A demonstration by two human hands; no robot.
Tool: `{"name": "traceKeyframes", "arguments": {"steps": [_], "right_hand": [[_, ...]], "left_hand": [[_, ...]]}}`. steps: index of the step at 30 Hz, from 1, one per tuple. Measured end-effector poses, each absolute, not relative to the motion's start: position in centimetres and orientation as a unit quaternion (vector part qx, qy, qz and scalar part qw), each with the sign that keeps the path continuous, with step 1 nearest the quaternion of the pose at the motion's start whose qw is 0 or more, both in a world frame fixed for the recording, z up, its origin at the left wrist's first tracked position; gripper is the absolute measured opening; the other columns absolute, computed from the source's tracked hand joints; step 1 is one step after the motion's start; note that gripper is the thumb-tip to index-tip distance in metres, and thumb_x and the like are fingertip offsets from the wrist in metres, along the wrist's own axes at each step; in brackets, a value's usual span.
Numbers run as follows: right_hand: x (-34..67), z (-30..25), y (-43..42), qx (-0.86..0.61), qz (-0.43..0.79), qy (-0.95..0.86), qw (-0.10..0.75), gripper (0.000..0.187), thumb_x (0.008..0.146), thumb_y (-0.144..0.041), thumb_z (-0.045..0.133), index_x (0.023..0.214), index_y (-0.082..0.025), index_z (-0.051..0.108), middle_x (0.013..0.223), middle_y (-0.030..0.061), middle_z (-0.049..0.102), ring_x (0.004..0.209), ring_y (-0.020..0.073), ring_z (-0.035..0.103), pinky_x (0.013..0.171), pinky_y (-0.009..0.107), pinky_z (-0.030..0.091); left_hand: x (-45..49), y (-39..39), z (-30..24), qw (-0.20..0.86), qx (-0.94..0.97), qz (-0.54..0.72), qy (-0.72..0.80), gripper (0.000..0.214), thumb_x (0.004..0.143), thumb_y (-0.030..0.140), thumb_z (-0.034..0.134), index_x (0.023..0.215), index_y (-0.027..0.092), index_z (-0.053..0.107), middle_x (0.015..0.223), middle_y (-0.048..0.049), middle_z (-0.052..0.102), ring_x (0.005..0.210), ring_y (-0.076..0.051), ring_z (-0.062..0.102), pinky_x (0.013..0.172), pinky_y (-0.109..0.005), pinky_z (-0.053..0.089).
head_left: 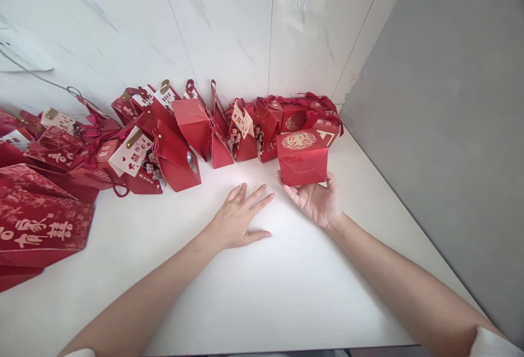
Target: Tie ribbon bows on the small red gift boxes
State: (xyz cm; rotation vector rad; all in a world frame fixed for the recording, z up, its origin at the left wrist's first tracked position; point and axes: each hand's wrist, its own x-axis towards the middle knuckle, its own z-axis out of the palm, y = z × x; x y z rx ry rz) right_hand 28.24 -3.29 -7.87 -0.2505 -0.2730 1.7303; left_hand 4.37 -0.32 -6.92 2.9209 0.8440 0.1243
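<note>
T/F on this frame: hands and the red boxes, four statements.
1. The right hand holds a red cardboard gift box with a gold emblem. True.
2. The left hand grips a ribbon. False: it lies open on the white tabletop, holding nothing.
3. A row of red ribbon-handled gift boxes stands along the white tiled wall. True.
4. The held box is left of the left hand. False: right of it.

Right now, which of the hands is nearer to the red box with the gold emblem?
Right. The right hand cups the red box from below; the left hand lies flat on the white table to the box's left, apart from it.
</note>
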Motion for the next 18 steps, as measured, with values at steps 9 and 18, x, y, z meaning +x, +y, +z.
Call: {"name": "traceKeyframes", "arguments": {"steps": [9, 18], "right_hand": [[28.2, -7.9, -3.2, -0.134, 0.752, -0.151, 0.627, 0.045, 0.086, -0.045, 0.049, 0.125, -0.023, 0.051, 0.125, 0.0102, 0.064, 0.117, 0.0265, 0.061, 0.091, 0.049, 0.057], [28.2, -7.9, -3.1, -0.141, 0.750, -0.166, 0.625, 0.046, 0.089, -0.048, 0.044, 0.126, -0.022, 0.051, 0.126, 0.0091, 0.064, 0.114, 0.0250, 0.063, 0.091, 0.047, 0.056]], "left_hand": [[4.9, -1.5, -6.7, 0.166, 0.967, 0.052, 0.187, 0.087, 0.075, 0.067, 0.059, 0.150, 0.030, 0.032, 0.156, -0.0050, 0.033, 0.135, -0.051, 0.032, 0.111, -0.062, 0.020], [4.9, -1.5, -6.0, 0.477, 0.853, 0.123, 0.171, 0.066, 0.081, 0.046, 0.065, 0.143, 0.033, 0.044, 0.149, -0.0066, 0.044, 0.137, -0.035, 0.041, 0.114, -0.052, 0.029]]}}
